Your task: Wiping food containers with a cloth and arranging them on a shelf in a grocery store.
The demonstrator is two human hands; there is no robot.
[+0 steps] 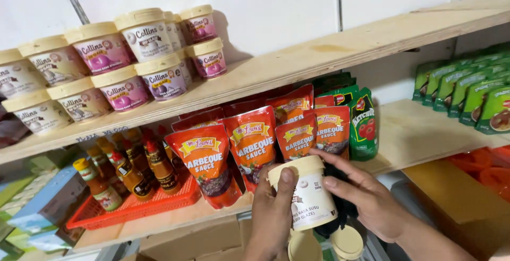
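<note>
Two wooden shelves (319, 53) ran across the wall, the upper stacked with lidded tubs (125, 53), the lower carrying red sauce pouches (249, 144) and a red tray of bottles (133, 200). Below them, the left hand (271, 218) and right hand (366, 197) each had their grip clamped on a cream-lidded tub (308, 194), held tilted in front of the pouches.

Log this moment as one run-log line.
left hand: grips cream-lidded tub | right hand: steadies tub | behind: red sauce pouches on wooden shelf
</note>
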